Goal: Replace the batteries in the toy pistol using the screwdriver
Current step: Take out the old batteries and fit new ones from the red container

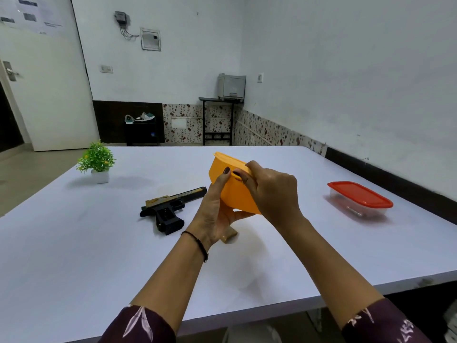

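Now you have both hands raised off the bench [74, 256], forearms reaching in from 6 o'clock and meeting at the middle. Between them is an orange bowl [235, 194] with its lid on, tipped so the lid faces away and to the left. Your left hand [217, 214] cups it from below, palm turned up, thumb stretched flat along the near side and the fingers curled under the base. Your right hand [272, 191] clamps it from the 3 o'clock side, with fingertips hooked over the lid's edge.

The pistol [168, 209] lies flat on the bench at 9 o'clock from the bowl, with its barrel pointing toward 2 o'clock. Neither hand touches it. A small tan piece [230, 235] sits on the bench just under your left wrist. A red-lidded box [361, 196] rests at 3 o'clock, well apart, and a potted plant [96, 159] stands at 10 o'clock.
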